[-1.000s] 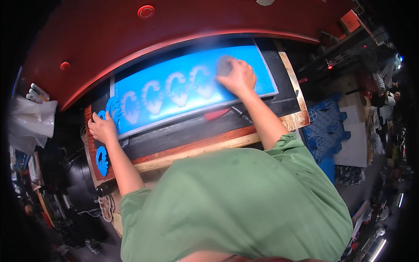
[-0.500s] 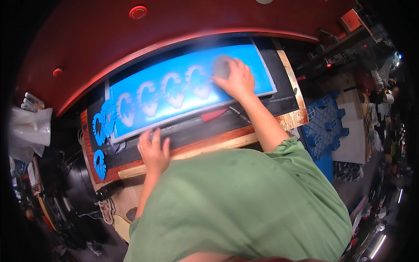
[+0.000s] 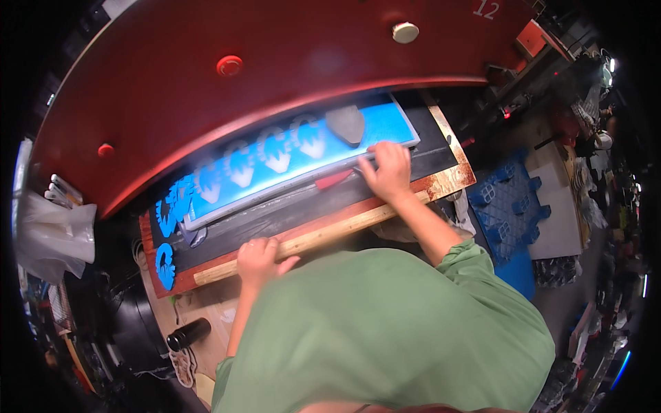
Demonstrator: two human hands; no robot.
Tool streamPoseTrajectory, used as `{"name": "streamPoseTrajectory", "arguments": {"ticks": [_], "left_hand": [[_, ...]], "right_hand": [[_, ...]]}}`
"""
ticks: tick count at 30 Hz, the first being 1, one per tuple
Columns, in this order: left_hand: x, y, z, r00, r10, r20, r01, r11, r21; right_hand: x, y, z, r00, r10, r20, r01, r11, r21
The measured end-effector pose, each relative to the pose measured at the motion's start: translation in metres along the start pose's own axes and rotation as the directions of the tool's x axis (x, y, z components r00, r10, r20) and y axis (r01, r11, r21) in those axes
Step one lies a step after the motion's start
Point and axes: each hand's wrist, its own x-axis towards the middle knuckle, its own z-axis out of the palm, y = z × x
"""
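Observation:
A bright blue sheet (image 3: pixel 382 127) in a pale-edged tray lies on a dark board. A row of several pale, claw-shaped pieces (image 3: pixel 277 153) sits on it. Right of them lies a grey shield-shaped piece (image 3: pixel 346 124), touched by neither hand. My right hand (image 3: pixel 390 168) is open just below that piece, at the tray's near edge, thumb apart from the fingers and nothing visibly held. My left hand (image 3: pixel 260 260) is also open, its thumb stretched out, by the wooden front strip (image 3: pixel 310 242) of the board.
A red machine housing (image 3: pixel 310 48) with a red button (image 3: pixel 229 66) and a white knob (image 3: pixel 405 32) overhangs the far side. Blue toothed pieces (image 3: pixel 165 266) lie at the left end. A red-and-dark tool (image 3: pixel 334 179) lies before the tray. A black bottle (image 3: pixel 189 334) sits lower left.
My right hand has let go of the grey piece and drawn back toward me. My left hand has come back from the tray to the front strip. The whole view has shifted.

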Motion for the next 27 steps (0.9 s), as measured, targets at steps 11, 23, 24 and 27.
{"name": "streamPoseTrajectory", "arguments": {"ticks": [11,23,24,27], "left_hand": [[0.019,-0.017,-0.005,0.998,-0.054,-0.039,0.056,0.997,0.058],[0.015,-0.023,-0.023,0.998,-0.063,-0.021,0.065,0.992,0.108],[0.011,-0.016,-0.009,0.998,-0.064,-0.02,0.066,0.992,0.11],[-0.005,0.015,0.04,0.996,-0.079,-0.038,0.083,0.988,0.129]], "right_hand": [[0.174,0.035,-0.082,0.902,0.428,-0.058,-0.432,0.895,-0.11],[-0.032,-0.03,-0.026,0.932,0.161,0.326,-0.175,0.985,0.013],[-0.057,-0.019,-0.016,0.975,0.108,0.196,-0.103,0.994,-0.033],[-0.105,0.015,-0.004,0.972,0.168,0.163,-0.162,0.985,-0.053]]}}
